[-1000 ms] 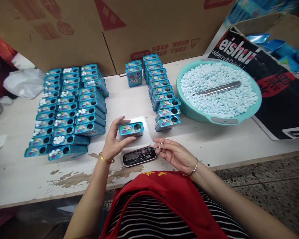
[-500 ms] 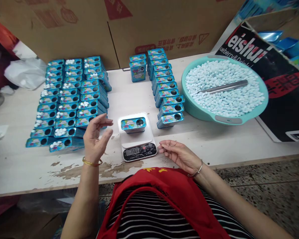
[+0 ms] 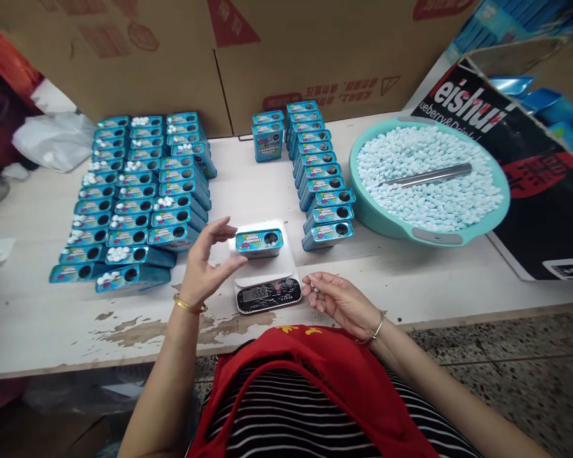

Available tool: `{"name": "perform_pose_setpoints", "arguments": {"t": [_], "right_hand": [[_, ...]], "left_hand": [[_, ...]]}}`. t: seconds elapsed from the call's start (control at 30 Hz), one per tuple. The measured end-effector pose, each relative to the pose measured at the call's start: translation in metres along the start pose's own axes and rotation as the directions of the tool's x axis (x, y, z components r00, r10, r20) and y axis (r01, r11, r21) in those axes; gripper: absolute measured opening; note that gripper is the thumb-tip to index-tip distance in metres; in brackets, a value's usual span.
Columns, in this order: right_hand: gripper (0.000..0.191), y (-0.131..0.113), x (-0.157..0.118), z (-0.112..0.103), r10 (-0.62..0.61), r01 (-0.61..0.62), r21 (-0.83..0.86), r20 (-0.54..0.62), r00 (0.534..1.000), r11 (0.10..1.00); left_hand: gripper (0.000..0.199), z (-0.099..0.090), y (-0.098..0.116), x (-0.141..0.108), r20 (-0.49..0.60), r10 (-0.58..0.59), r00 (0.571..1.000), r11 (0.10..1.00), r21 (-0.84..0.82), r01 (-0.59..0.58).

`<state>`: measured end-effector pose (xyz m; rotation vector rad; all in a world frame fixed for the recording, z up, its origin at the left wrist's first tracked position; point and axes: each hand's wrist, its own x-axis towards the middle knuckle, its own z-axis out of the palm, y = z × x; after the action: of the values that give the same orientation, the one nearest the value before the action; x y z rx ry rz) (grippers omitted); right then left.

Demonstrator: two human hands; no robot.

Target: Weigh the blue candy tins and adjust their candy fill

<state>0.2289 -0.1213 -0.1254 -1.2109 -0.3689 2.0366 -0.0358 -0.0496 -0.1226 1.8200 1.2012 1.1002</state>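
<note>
A blue tin [image 3: 259, 242] with a round opening in its lid stands upright on the white kitchen scale [image 3: 262, 273]. My left hand [image 3: 212, 264] is just left of that tin, thumb and fingers apart, holding nothing. To the right of the scale's display, my right hand [image 3: 332, 299] has thumb and forefinger pinched together on something small and pale that I cannot make out. The teal basin [image 3: 386, 219] at the right holds many pale blue candies, and a metal scoop [image 3: 439, 175] lies on them.
Several blue tins [image 3: 128, 236] stand in rows at the left, some with white candies on their lids. Another column of tins [image 3: 321, 184] stands between scale and basin. A cardboard box [image 3: 172, 70] stands behind; a black printed box [image 3: 530, 210] is at the right.
My left hand has moved right, closer to the tin on the scale. The digits on the display have changed. My right hand has hardly moved.
</note>
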Motion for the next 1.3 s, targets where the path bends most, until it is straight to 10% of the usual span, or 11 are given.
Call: {"name": "perform_pose_setpoints", "arguments": {"t": [0.2,0.37,0.73,1.0,1.3], "right_hand": [[0.018,-0.001,0.012,0.022,0.087,-0.103,0.199,0.088,0.992,0.975],[0.023,-0.01,0.024,0.036,0.041,-0.091,0.329,0.155,0.987,0.94],[0.032,-0.021,0.026,0.051,0.05,-0.11,0.337,0.182,0.982,0.935],[0.031,-0.021,0.029,0.049,0.085,-0.123,0.312,0.134,0.987,0.942],[0.02,-0.018,0.018,0.03,-0.004,-0.013,0.202,0.08,0.997,0.979]], "left_hand": [[0.04,0.018,0.021,0.012,0.124,0.159,0.979,0.96,0.212,-0.183],[0.048,0.016,0.04,0.012,0.287,0.457,0.842,0.687,0.486,-0.54],[0.044,0.011,0.041,0.002,0.285,0.541,0.791,0.535,0.608,-0.586],[0.047,0.017,0.017,-0.003,0.206,0.399,0.893,0.736,0.51,-0.446],[0.035,0.027,-0.004,0.002,0.022,-0.012,1.0,0.991,0.136,0.009]]}}
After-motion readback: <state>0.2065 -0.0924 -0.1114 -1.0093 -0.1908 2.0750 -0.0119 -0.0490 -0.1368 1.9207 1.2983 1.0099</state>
